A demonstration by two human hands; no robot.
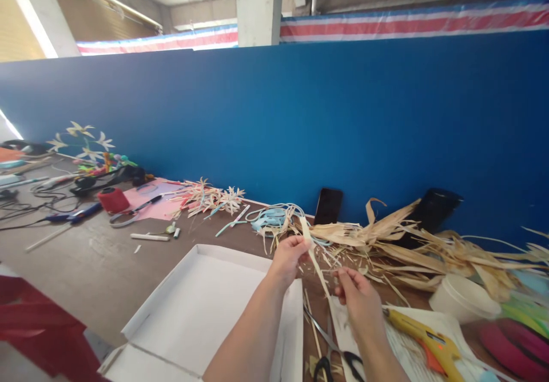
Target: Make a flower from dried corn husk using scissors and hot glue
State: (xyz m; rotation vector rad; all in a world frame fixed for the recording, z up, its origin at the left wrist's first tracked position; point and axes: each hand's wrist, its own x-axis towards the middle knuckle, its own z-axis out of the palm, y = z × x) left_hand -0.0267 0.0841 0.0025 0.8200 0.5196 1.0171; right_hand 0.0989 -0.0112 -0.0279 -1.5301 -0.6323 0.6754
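Pinched between the thumb and fingers of my left hand [292, 256] is a long pale strip of dried corn husk [318, 269], its top end sticking up past the fingertips and its lower end hanging toward the table. Just right of it, my right hand [357, 291] has thumb and fingers pressed together; a thin fibre may run from them, but I cannot make out what they hold. Below the hands lie black-handled scissors [324, 365]. A heap of dried corn husks [377, 230] and shredded bits lies behind them.
An open white box [201, 296] sits under my left forearm. A yellow glue gun [429, 342] and white cup [463, 299] lie at right. A phone [329, 206] leans on the blue partition [274, 124]. Leftward are light-blue cords [274, 217], husk flowers [231, 198] and red thread [113, 199].
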